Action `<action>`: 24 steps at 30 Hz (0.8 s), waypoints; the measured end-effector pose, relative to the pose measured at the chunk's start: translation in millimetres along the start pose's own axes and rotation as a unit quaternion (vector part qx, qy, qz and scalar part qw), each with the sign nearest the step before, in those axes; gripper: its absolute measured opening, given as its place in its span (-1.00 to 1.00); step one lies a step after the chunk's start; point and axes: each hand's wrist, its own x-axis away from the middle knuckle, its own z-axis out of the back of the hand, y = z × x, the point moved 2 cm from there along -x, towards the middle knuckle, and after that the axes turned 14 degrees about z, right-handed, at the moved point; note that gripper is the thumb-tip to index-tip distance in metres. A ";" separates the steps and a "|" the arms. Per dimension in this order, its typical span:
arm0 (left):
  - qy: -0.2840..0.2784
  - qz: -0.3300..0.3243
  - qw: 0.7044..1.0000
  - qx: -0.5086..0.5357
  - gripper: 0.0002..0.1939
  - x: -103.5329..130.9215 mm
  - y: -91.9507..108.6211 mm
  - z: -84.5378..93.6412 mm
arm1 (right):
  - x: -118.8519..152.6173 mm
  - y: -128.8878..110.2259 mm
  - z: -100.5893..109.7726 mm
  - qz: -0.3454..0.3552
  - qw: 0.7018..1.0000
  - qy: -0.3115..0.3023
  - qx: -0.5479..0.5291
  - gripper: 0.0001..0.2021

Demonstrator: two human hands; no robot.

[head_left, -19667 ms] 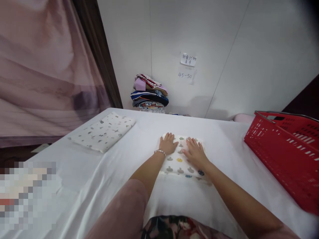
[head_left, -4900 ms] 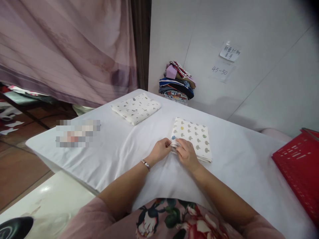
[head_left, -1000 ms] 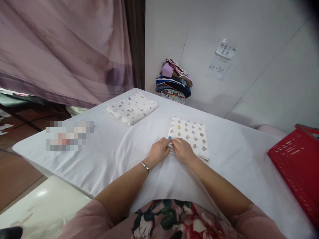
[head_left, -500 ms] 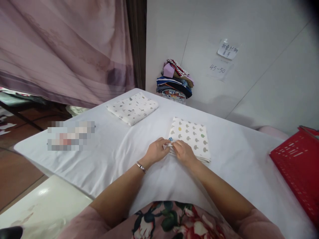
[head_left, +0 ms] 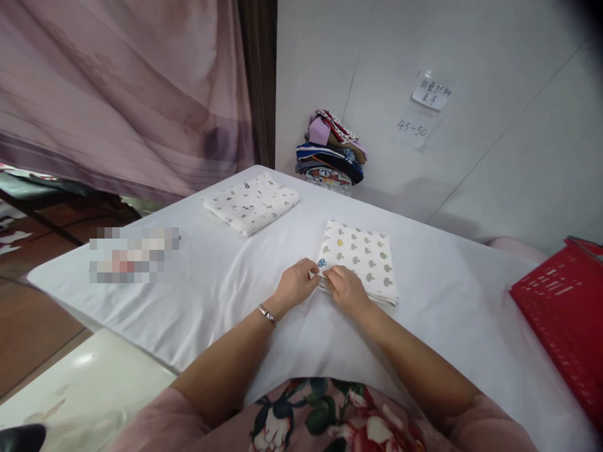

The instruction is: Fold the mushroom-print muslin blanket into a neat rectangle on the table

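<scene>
A folded white cloth with grey mushroom shapes (head_left: 360, 254) lies on the white-covered table (head_left: 211, 301). At its near left corner, my left hand (head_left: 298, 284) has its fingers bent together around the corner's edge. My right hand (head_left: 347, 289) pinches the same corner from the right, partly over the cloth's near edge. The two hands' fingertips almost meet. Farther back and to the left rests another folded white cloth with small dark prints (head_left: 252, 204), which neither hand touches.
A red plastic basket (head_left: 556, 301) stands at the right edge. Folded clothes (head_left: 330, 150) are stacked behind the table against the wall. A blurred-out item (head_left: 134, 256) lies at the table's left. A pink curtain (head_left: 127, 94) hangs at the back left.
My left fingertips have shifted slightly off the cloth's corner, and the blue mushroom print there shows more fully. My right hand has hardly moved.
</scene>
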 end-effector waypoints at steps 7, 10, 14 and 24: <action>-0.038 -0.049 0.997 -0.051 -0.93 -2.0 -3.5 6.6 | 1.8 -2.2 -3.9 0.018 1.000 0.000 0.012 -0.76; -0.055 -0.080 0.991 -0.087 -0.93 -3.3 -6.8 8.6 | 1.4 -4.6 -7.2 0.022 0.999 0.005 0.034 -0.75; -0.060 -0.101 0.987 -0.107 -0.94 -3.3 -7.6 8.2 | 0.4 -9.0 -8.9 0.024 0.998 0.009 0.061 -0.76; -0.063 -0.085 0.987 -0.124 -0.92 -12.6 26.1 22.3 | 15.9 -23.1 -15.8 -0.002 0.997 0.023 0.068 -0.58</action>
